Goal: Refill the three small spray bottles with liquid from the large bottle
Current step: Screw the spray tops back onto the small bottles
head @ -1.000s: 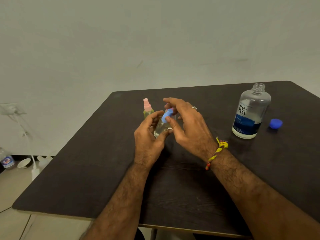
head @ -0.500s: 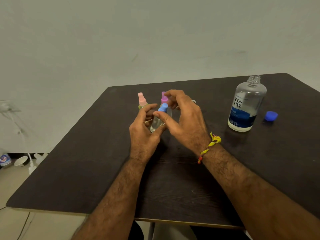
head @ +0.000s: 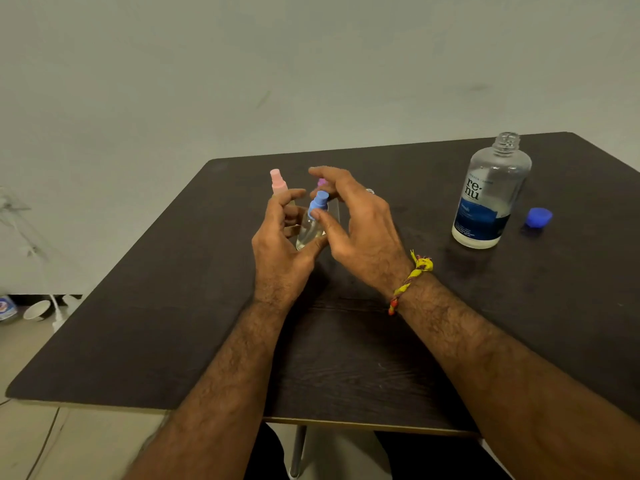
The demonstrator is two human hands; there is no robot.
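A small clear spray bottle with a blue top (head: 313,221) leans toward me, gripped at its base by my left hand (head: 282,244). My right hand (head: 360,230) has thumb and fingers on that blue top. Behind them stands a spray bottle with a pink top (head: 278,182). A third one with a purple top (head: 322,182) is mostly hidden by my right fingers. The large clear bottle (head: 490,195) with a blue label stands uncapped at the right, a little liquid in its bottom. Its blue cap (head: 538,216) lies just right of it.
The dark wooden table (head: 173,323) fills the view, with its left edge and near edge close by. A pale wall rises behind it. On the floor at the left lie a paper cup (head: 36,310) and a plastic bottle (head: 7,308).
The view has shifted, so everything sits slightly differently in frame. My right fingers have turned on the blue top while my left hand kept hold of the bottle. The large bottle and cap stayed put.
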